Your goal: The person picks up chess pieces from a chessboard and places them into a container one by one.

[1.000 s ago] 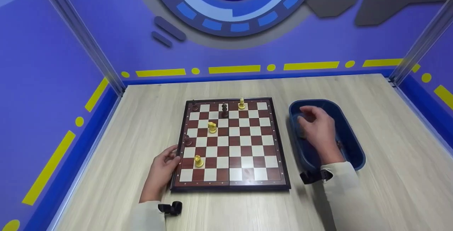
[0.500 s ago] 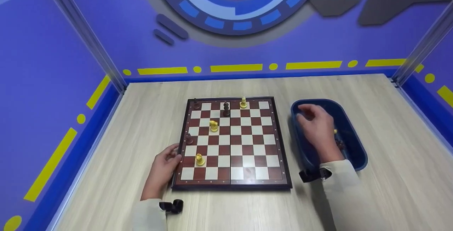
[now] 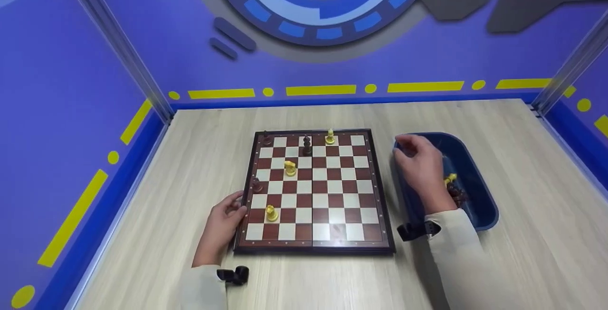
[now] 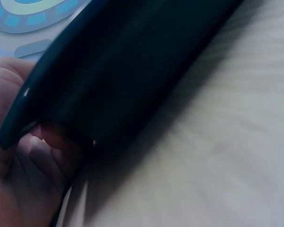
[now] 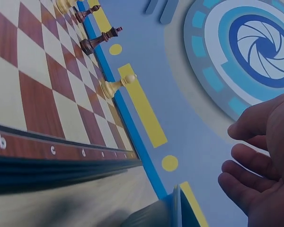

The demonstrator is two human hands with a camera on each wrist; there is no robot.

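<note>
A brown-and-white chessboard lies on the table with a few chess pieces standing on it. My left hand holds the board's left edge; in the left wrist view its fingers curl around the dark rim. My right hand hovers over the left side of a dark blue tub, fingers loosely bent. Nothing shows between those fingers in the right wrist view. Inside the tub lie a yellow piece and dark pieces, partly covered by the hand.
Standing on the board are a yellow knight, a dark king, a yellow pawn, a yellow crowned piece and two dark pieces along the left edge. Blue-purple panels wall the table's back and sides.
My right hand has shifted left over the tub toward its left rim, uncovering the pieces inside. The left hand stays at the board's edge. The head view has shifted slightly.
</note>
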